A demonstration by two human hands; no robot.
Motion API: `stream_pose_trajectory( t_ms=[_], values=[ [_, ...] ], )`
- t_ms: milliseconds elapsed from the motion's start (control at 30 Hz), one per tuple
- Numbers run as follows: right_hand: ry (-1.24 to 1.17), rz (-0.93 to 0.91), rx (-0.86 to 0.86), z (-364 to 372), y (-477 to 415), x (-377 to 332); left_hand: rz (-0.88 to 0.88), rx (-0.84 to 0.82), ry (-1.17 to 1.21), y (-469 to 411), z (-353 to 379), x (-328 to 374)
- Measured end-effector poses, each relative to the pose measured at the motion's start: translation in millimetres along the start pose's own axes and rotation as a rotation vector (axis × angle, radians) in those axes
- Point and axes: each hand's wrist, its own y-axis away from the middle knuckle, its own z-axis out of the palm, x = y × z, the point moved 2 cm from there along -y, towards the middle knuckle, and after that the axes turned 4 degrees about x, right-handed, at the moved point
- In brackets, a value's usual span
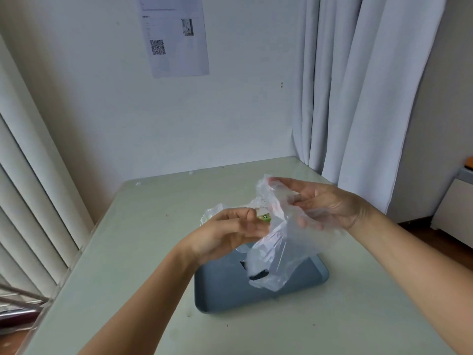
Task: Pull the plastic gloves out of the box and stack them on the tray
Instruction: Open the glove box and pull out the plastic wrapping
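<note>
Blinds [30, 201] hang at the far left, beside a pale table [128, 252] that runs back to the wall, where a sheet [176, 34] is stuck. Left of centre the left hand [225, 234] is raised above the table, its fingers curled close with the thumb lying against the forefinger. Whether it pinches anything I cannot tell. A wad [211, 213] of clear film shows just behind its knuckles, and a green corner of the box [265, 217] peeks out just past its fingertips, the rest hidden. Next comes the glove [279, 247], clear and crumpled, touching the left fingertips at its left edge and hanging down in the air between the hands. Its lower end is over the tray [222, 290], which lies flat on the table below both hands. The glove's top drapes over the right hand [330, 203], whose loosely bent fingers show through the film and hold it up. A curtain [345, 98] falls behind that hand at the table's far right corner.
</note>
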Motion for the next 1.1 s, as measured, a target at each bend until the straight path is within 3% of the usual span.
stream_pose_trajectory(
  t_ms=[200,300,367,500,600,700,767,833,967,1033,1100],
  values=[
    [-0.054,0.058,-0.065,-8.6,-28.3,42.2,-0.196,-0.02,0.271,21.9,-23.6,-20.6],
    [0.063,0.08,-0.042,1.3,-39.9,53.3,-0.247,0.099,0.314,32.2,-27.5,-36.7],
    [0.115,0.129,0.022,5.6,-42.8,53.0,-0.208,0.291,0.311,35.5,-32.6,-41.7],
    [0.356,0.28,0.187,-13.1,-45.5,67.9,-0.104,0.798,-0.086,43.7,-52.4,-48.7],
    [0.603,0.379,0.386,-28.4,-51.4,89.0,-0.108,0.94,-0.386,44.9,-54.3,-55.2],
    [0.825,0.414,0.466,-36.6,-55.0,95.5,-0.073,1.011,-0.99,40.9,-52.3,-62.4],
    [0.895,0.428,0.469,-43.7,-55.2,89.4,0.133,0.945,-1.31,33.6,-44.0,-66.7],
    [0.98,0.472,0.432,-50.5,-56.0,80.1,0.239,0.739,-1.428,22.5,-28.9,-69.1],
    [1.176,0.55,0.363,-52.3,-62.6,70.5,-0.011,0.234,-1.489,0.7,-8.0,-86.1],
    [1.289,0.507,0.409,-49.9,-63.1,69.1,-0.148,0.095,-1.539,-5.8,-8.8,-99.6],
    [1.498,0.321,0.503,-45.3,-59.4,72.1,-0.247,0.034,-1.535,-8.4,-13.6,-108.4]
  ],
)
